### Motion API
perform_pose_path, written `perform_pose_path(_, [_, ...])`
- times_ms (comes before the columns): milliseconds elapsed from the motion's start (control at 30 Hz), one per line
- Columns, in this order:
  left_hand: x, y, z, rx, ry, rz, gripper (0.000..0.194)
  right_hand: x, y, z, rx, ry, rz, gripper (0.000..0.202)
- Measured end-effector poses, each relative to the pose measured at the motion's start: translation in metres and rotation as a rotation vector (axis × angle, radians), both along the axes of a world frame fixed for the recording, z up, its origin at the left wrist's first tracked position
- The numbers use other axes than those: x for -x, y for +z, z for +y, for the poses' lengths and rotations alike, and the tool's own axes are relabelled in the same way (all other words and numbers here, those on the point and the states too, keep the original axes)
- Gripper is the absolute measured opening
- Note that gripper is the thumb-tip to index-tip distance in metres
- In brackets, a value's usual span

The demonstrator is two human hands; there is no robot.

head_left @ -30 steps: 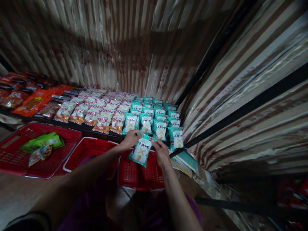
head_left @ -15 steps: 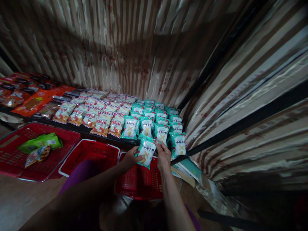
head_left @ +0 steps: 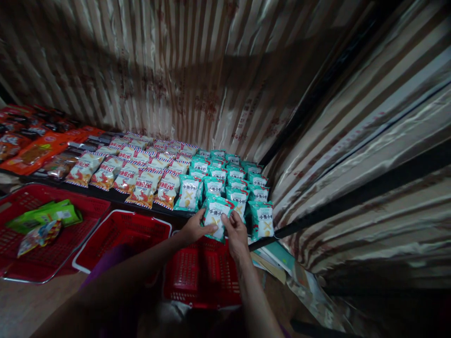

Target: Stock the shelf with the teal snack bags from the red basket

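Observation:
Between my two hands is a teal and white snack bag (head_left: 215,221), held upright in front of the shelf's front edge. My left hand (head_left: 196,227) grips its left side, thumb across the front. On the right side, my right hand (head_left: 235,231) pinches it with the thumb on the front face. Just behind stand rows of matching teal snack bags (head_left: 189,193). To their left are rows of white and orange snack bags (head_left: 141,186) with striped edges. Directly below my hands sits a red basket (head_left: 190,286).
Two more red baskets (head_left: 121,230) (head_left: 93,220) stand to the left; the farther one holds green packets (head_left: 45,216) and a colourful packet (head_left: 39,238). Orange packets (head_left: 38,152) fill the shelf's left end. A dark metal bar (head_left: 317,206) slants along the right, before a striped curtain (head_left: 197,70).
The held bag has moved slightly closer to the shelf's front row. My right thumb now lies farther over its front. The view has shifted a little, bringing the shelf nearer.

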State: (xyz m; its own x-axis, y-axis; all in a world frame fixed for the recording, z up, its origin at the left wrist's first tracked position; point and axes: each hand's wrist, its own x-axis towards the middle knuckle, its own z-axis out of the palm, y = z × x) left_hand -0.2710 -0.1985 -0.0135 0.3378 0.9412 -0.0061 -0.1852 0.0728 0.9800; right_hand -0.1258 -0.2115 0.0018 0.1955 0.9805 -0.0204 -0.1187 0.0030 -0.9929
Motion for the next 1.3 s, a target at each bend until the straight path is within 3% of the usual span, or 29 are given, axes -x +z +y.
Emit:
perform_pose_path(100, [-0.001, 0.002, 0.007, -0.078, 0.049, 0.131, 0.055, -0.010, 0.010, 0.001, -0.035, -0.083, -0.113, 0.053])
perform_pose_path(167, [0.000, 0.007, 0.009, -0.173, 0.117, 0.261, 0.054, -0.022, 0.027, 0.010, -0.136, -0.229, -0.230, 0.053])
perform_pose_path(233, [0.000, 0.011, 0.011, -0.312, 0.162, 0.378, 0.053, -0.034, 0.047, 0.030, -0.222, -0.279, -0.386, 0.047])
perform_pose_path(333, [-0.002, 0.010, 0.011, -0.467, 0.211, 0.523, 0.050, -0.045, 0.074, 0.074, -0.254, -0.120, -0.660, 0.031])
perform_pose_path(433, [-0.008, 0.002, 0.010, -0.545, 0.287, 0.638, 0.050, -0.041, 0.085, 0.118, -0.300, -0.012, -0.928, 0.021])
perform_pose_path(567, [-0.012, -0.005, 0.014, -0.612, 0.281, 0.693, 0.051, -0.029, 0.080, 0.152, -0.221, 0.100, -1.308, 0.024])
perform_pose_path(667, [-0.011, -0.004, 0.020, -0.650, 0.218, 0.689, 0.048, -0.028, 0.071, 0.160, -0.172, 0.173, -1.391, 0.023])
perform_pose_path(867, [-0.011, -0.001, 0.028, -0.663, 0.202, 0.711, 0.044, -0.039, 0.065, 0.164, -0.186, 0.177, -1.415, 0.016])
perform_pose_path(1000, [-0.013, -0.002, 0.029, -0.681, 0.237, 0.713, 0.053, -0.040, 0.065, 0.158, -0.197, 0.184, -1.402, 0.018])
perform_pose_path(1100, [-0.015, -0.004, 0.031, -0.681, 0.252, 0.711, 0.061, -0.038, 0.062, 0.155, -0.172, 0.145, -1.377, 0.019])
perform_pose_path(1300, [-0.019, -0.010, 0.033, -0.673, 0.306, 0.699, 0.053, -0.037, 0.056, 0.160, -0.147, 0.037, -1.242, 0.019])
